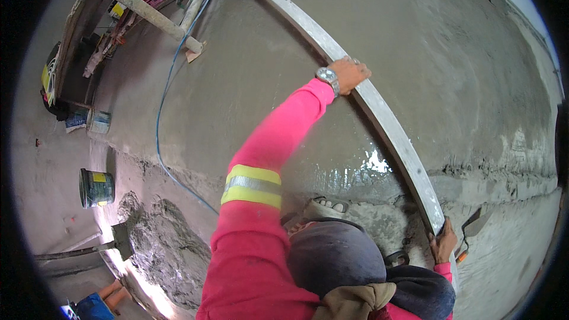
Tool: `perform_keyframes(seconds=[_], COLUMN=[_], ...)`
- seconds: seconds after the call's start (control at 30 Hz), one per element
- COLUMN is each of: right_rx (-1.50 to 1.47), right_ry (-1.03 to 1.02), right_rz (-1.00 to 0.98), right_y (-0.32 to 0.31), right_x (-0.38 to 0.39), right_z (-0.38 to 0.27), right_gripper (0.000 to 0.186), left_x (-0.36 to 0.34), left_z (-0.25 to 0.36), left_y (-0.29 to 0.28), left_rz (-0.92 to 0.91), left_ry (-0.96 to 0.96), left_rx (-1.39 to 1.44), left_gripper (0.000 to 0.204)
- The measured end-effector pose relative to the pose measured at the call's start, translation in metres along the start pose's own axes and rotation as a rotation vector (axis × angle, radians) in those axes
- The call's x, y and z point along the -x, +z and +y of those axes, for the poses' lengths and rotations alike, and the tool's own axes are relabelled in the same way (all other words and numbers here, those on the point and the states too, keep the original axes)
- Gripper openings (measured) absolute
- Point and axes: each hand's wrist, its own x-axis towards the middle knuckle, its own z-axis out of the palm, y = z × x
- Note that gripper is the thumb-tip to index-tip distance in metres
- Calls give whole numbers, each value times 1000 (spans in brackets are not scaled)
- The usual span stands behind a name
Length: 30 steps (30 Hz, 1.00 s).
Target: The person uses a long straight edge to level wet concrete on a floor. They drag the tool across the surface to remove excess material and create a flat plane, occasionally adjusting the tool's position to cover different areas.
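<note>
A long, pale screed bar (388, 120) lies across smooth wet grey mortar (249, 83), bent in view by the lens. My left hand (349, 74), below a wristwatch (328, 79) and a pink sleeve, is closed over the bar near its middle. Close to my knees (338, 258), my right hand (443, 242) grips the near end, its fingers partly hidden. Water glistens on the mortar left of the bar (374, 162). Right of my right hand lies a trowel (474, 224) with an orange-tipped handle.
A blue cord (159, 124) runs over the mortar at left. Beyond it stand a wooden frame (142, 9) and a small bucket (99, 121). At lower left are a black bucket (97, 188), a heap of wet mortar (163, 249), a shovel (121, 241) and part of another person (98, 305).
</note>
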Motion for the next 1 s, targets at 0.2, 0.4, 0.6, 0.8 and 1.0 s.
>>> perform_keyframes(seconds=[0.2, 0.4, 0.6, 0.8, 1.0], right_rx=[65, 61, 101, 48, 46], right_ry=[80, 44, -12, -10, -80], right_rz=[-77, -95, -75, -64, 65], right_y=[7, 4, 5, -11, -19], right_x=[-32, -54, -56, -53, -38], right_z=[-28, -40, -28, -25, 10], right_gripper=[77, 79, 77, 68, 68], left_x=[-7, -6, -9, -2, -2], left_z=[-38, -58, -51, -31, -9], left_y=[-4, 17, 14, 12, -7], left_rz=[-43, 6, -28, 30, 27], left_ry=[-89, -171, -189, -144, -140], left_rx=[6, 83, 83, 53, 16], left_gripper=[54, 54, 52, 54, 54])
